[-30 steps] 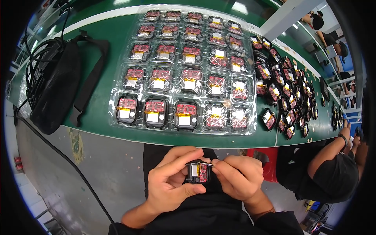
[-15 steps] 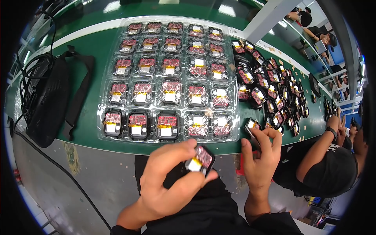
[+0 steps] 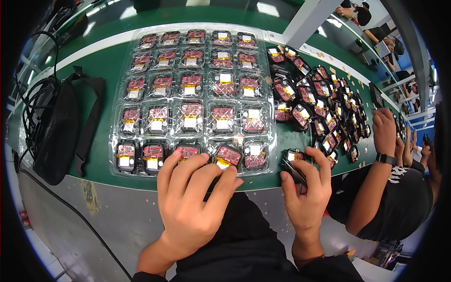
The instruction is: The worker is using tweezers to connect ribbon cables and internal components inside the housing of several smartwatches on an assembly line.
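My left hand (image 3: 195, 202) is closed on a black square device housing (image 3: 229, 156) with a red circuit board and a white-and-yellow part inside. The housing sits tilted at the fourth pocket of the nearest row of a clear plastic tray (image 3: 114, 160). Similar housings fill the pockets around it, and my fingers partly cover the one to its left. My right hand (image 3: 307, 197) is closed around slim dark metal tweezers (image 3: 295, 173). Their tips are at another open housing (image 3: 294, 155) by the table's front edge; whether they touch it I cannot tell.
A heap of similar housings (image 3: 322, 101) spreads right of the tray on the green table (image 3: 98, 145). On the left lie a black case with a strap (image 3: 56, 127) and black cables (image 3: 35, 103). A co-worker's arm (image 3: 371, 197) reaches in from the right.
My left hand has moved the housing from in front of the table up to the tray's nearest row. My right hand stays beside the heap with the tweezers. The co-worker's arm has reached farther forward.
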A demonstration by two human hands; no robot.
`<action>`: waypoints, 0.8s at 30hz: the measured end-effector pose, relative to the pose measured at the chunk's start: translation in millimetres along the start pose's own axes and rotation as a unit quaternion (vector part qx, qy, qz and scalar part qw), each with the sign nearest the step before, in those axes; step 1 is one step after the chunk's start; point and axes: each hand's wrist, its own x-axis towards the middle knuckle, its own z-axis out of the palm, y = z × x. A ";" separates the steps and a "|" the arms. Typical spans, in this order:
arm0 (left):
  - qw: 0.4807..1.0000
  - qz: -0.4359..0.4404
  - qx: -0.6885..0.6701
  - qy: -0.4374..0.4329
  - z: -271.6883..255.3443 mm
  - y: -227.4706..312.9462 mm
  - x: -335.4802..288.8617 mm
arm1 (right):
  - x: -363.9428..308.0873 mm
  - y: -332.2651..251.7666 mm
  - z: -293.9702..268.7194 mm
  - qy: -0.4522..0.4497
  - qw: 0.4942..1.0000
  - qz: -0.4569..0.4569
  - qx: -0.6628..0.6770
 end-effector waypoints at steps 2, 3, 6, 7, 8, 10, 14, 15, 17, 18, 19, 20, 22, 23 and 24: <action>1.000 0.007 0.007 0.004 -0.4 0.5 -1.3 | 1.3 0.9 0.1 -0.006 1.000 -0.002 0.010; 1.000 0.006 0.003 0.002 -0.7 1.1 -2.2 | 1.7 1.1 0.1 -0.012 1.000 -0.004 0.020; 1.000 0.004 0.003 -0.006 -1.3 2.0 0.1 | 1.9 -0.1 -0.5 -0.012 1.000 0.004 0.026; 1.000 0.003 0.009 -0.012 -1.6 1.8 1.3 | 1.5 -0.4 -0.6 -0.012 1.000 0.004 0.027; 1.000 0.003 0.009 -0.012 -1.3 1.9 1.6 | 1.1 -0.6 -0.8 -0.016 0.999 0.007 0.034; 0.999 -0.004 0.017 -0.039 0.0 2.3 2.3 | 0.3 0.5 -1.4 -0.018 0.999 0.010 0.040; 0.998 -0.005 0.018 -0.054 -10.6 7.7 0.7 | -8.4 8.2 -1.9 0.009 0.994 -0.025 0.110; 0.999 0.020 -0.026 -0.026 -14.3 7.1 -3.0 | -11.9 9.1 -2.8 0.031 0.986 -0.042 0.157; 0.997 0.041 -0.070 0.001 -18.4 8.0 -14.2 | -16.6 4.7 -8.5 0.004 0.986 -0.066 0.154; 0.976 0.005 -0.219 -0.024 -17.4 8.6 -20.8 | -17.7 1.2 -7.3 -0.008 0.972 -0.087 0.218; 0.931 -0.031 -0.362 -0.048 -15.6 8.4 -26.6 | -17.6 -2.2 -5.9 -0.019 0.953 -0.109 0.281; 0.907 -0.050 -0.410 -0.079 -12.7 6.0 -33.2 | -16.2 -5.3 -4.7 -0.035 0.941 -0.124 0.312; 0.861 -0.102 -0.490 -0.089 -6.3 8.1 -38.2 | -23.4 -13.9 -2.9 -0.071 0.919 -0.092 0.376; 0.805 -0.153 -0.565 -0.098 -2.8 8.0 -41.1 | -27.6 -16.7 -2.7 -0.100 0.907 -0.070 0.403; 0.792 -0.115 -0.592 -0.095 2.4 3.6 -46.5 | -20.9 -21.7 0.4 -0.112 0.896 -0.095 0.420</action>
